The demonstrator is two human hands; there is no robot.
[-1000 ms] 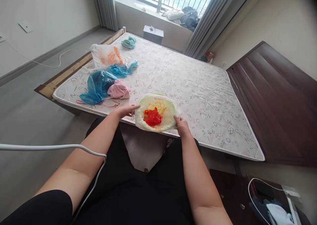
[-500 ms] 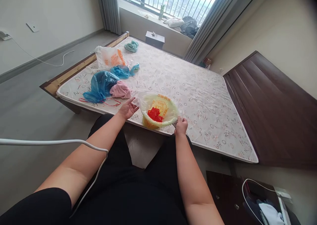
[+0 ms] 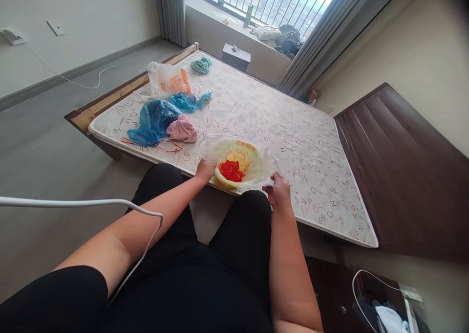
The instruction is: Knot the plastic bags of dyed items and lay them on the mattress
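On the near edge of the mattress [image 3: 256, 108] rests a round, pale yellow-green container [image 3: 224, 183], with a clear plastic bag [image 3: 271, 164] spread over and in it. Orange printing shows on the bag, and a bright red crumpled piece [image 3: 231, 170] lies at the bottom. My left hand [image 3: 205, 171] is closed on the bag at the near left rim. Out at the right, my right hand [image 3: 280, 191] pinches the bag's edge, which stretches outward from the rim. A pink cloth [image 3: 182, 128] and a blue plastic bag [image 3: 156, 122] lie beyond my left hand.
A white bag with orange print [image 3: 170, 78] and a rolled teal cloth [image 3: 201, 65] are farther back on the mattress. The dark headboard [image 3: 410, 171] stands right. A white cable [image 3: 146, 210] crosses my left arm. Several items fill a dark surface [image 3: 330, 286] at lower right.
My left hand has gone from open fingers beside the rim to a closed grip nearer the container. My right hand has moved right, drawing the bag's edge outward.
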